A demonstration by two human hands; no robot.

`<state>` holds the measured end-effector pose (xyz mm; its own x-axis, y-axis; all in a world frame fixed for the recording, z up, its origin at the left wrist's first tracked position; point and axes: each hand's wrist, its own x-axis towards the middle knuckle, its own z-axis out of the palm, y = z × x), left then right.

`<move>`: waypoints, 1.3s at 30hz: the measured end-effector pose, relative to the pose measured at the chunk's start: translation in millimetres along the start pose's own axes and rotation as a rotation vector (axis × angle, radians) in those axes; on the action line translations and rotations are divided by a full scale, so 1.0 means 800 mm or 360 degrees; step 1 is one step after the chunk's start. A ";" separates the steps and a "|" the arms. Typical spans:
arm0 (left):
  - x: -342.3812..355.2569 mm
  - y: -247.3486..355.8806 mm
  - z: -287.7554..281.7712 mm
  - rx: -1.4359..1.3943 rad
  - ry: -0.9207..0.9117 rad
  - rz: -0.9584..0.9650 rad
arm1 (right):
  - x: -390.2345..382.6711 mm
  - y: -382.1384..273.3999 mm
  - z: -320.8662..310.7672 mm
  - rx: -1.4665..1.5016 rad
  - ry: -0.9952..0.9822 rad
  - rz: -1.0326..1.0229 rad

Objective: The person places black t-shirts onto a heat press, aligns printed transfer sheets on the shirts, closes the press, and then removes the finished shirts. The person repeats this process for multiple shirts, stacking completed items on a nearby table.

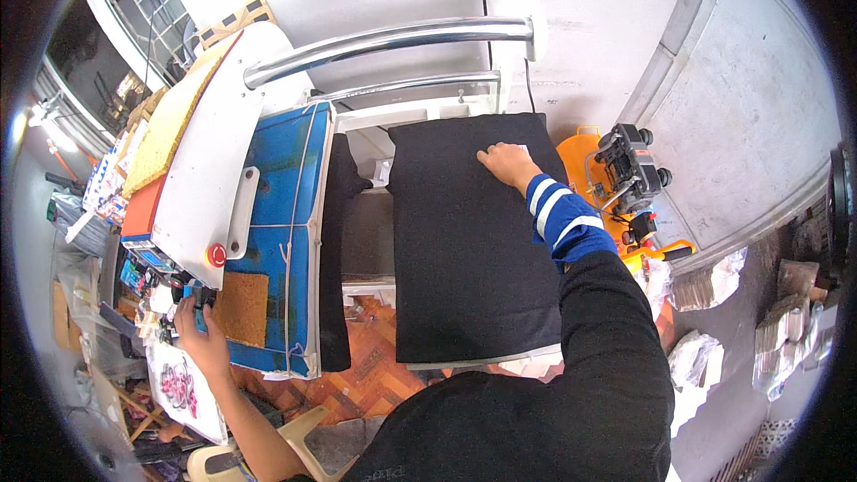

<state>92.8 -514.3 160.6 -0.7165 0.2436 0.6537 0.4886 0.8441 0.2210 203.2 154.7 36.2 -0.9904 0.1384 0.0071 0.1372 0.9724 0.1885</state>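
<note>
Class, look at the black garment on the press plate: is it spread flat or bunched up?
Spread flat. The black garment covers the plate smoothly with no visible folds, and the right hand rests palm-down near its far edge.

Two hands show: the right hand (505, 161) lies flat on the far part of one black garment (469, 250) spread at the centre, and the left hand (198, 332) is at the near left. One more black cloth (336, 259) hangs to its left. Two chrome bars (393, 37) cross the far side. One orange compressor (616, 187) stands right, and one red round button (216, 255) sits left.
</note>
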 end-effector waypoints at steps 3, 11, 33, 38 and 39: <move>0.002 -0.006 0.006 0.0045 -0.0109 0.0016 | 0.000 0.001 0.002 0.0067 0.0030 0.0101; 0.013 0.019 0.013 0.0191 -0.0186 0.0043 | -0.004 0.001 0.007 -0.0028 0.0123 -0.0012; 0.006 0.069 -0.001 0.0447 -0.0198 -0.0015 | -0.165 -0.011 -0.101 0.1906 0.1362 0.0842; -0.054 0.149 0.009 0.0321 -0.0066 0.0229 | -0.168 -0.234 -0.232 0.2047 0.0860 -0.0695; -0.067 0.179 0.005 0.0118 -0.0141 0.0219 | -0.172 -0.269 -0.250 0.1945 0.0871 -0.0819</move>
<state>199.1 -404.5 154.2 -0.6882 0.3974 0.6070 0.5491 0.8321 0.0778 306.4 -111.2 191.3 -0.7780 -0.0874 0.6221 -0.5805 0.4784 -0.6589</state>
